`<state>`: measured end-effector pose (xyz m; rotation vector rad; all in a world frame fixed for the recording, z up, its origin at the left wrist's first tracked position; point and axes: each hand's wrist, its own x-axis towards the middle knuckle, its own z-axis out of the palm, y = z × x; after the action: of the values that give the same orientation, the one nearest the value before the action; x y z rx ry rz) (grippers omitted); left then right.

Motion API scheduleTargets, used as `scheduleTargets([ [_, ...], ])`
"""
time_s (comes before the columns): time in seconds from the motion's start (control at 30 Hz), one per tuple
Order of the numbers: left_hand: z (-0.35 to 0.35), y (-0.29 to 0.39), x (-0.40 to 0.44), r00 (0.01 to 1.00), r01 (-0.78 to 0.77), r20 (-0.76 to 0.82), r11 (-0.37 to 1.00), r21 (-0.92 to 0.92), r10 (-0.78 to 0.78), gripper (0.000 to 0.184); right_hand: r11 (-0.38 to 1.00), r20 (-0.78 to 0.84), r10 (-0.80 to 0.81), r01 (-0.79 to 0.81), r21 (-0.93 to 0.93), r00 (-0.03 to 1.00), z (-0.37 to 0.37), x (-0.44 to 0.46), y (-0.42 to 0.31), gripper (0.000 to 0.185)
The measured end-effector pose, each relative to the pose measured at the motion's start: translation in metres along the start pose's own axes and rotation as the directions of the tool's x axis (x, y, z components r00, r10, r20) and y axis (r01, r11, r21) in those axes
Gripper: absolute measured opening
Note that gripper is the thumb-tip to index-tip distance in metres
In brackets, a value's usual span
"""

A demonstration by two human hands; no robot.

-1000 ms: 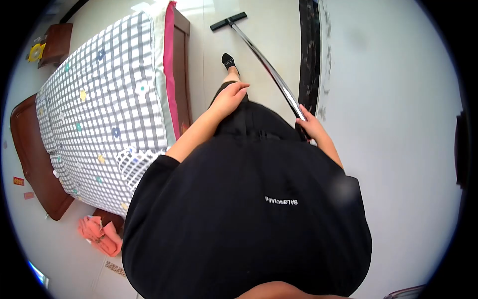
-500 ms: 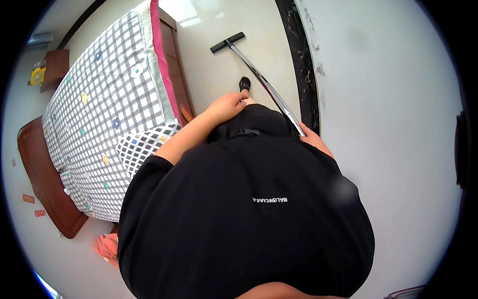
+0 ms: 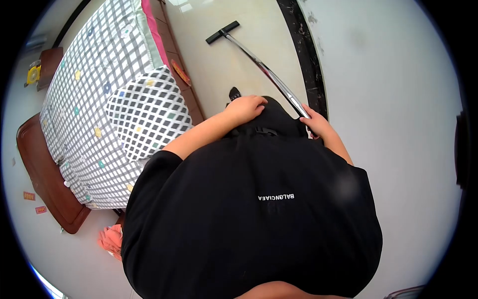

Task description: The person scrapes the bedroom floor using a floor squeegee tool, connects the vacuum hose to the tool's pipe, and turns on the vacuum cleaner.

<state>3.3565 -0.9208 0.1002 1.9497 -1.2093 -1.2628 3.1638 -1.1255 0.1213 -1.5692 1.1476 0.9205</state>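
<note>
A mop (image 3: 256, 62) with a long shiny metal pole and a narrow black T-shaped head (image 3: 222, 32) slants across the floor, its head lying flat on the tiles. Its upper end is in my right hand (image 3: 316, 123), with the fingers wrapped round the pole beside my right hip. My left hand (image 3: 247, 108) hangs in front of my dark clothing near my thigh, fingers loosely bent and apart, with no object visible in it. Part of a black shoe (image 3: 234, 93) shows beyond that hand.
A bed with a checked quilt (image 3: 79, 114) and a pillow (image 3: 149, 112) stands on my left, with its wooden side (image 3: 172, 42) along the floor. On my right runs a white wall (image 3: 388, 124) with a black marbled skirting (image 3: 307, 60). A wooden headboard (image 3: 50, 179) is at far left.
I have moved along the bed, and more of the pillow and bed side shows. My right hand stays on the mop pole. My left hand has shifted slightly right in view.
</note>
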Motion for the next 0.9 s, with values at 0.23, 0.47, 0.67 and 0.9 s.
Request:
scheduleTargets([
  [0.23, 0.108, 0.044, -0.034, 0.998, -0.049, -0.032, 0.987, 0.151, 0.054, 0.027, 0.958, -0.067, -0.284, 0.28, -0.064, 0.956, 0.054, 0.0, 0.165, 0.063],
  [0.47, 0.276, 0.087, -0.068, 0.997, -0.073, 0.007, 0.997, 0.01, 0.073, 0.026, 0.975, -0.079, -0.207, 0.2, -0.095, 0.975, 0.069, -0.045, 0.32, 0.062],
  [0.67, 0.339, 0.109, -0.137, 0.997, 0.057, 0.048, 0.998, 0.002, -0.057, 0.028, 0.978, -0.103, -0.21, 0.21, -0.012, 0.972, 0.107, -0.111, 0.43, 0.06],
  [0.9, 0.392, 0.125, -0.201, 0.997, 0.073, -0.028, 0.994, 0.081, -0.071, 0.027, 0.968, -0.111, -0.237, 0.244, 0.051, 0.965, 0.156, -0.158, 0.5, 0.059],
])
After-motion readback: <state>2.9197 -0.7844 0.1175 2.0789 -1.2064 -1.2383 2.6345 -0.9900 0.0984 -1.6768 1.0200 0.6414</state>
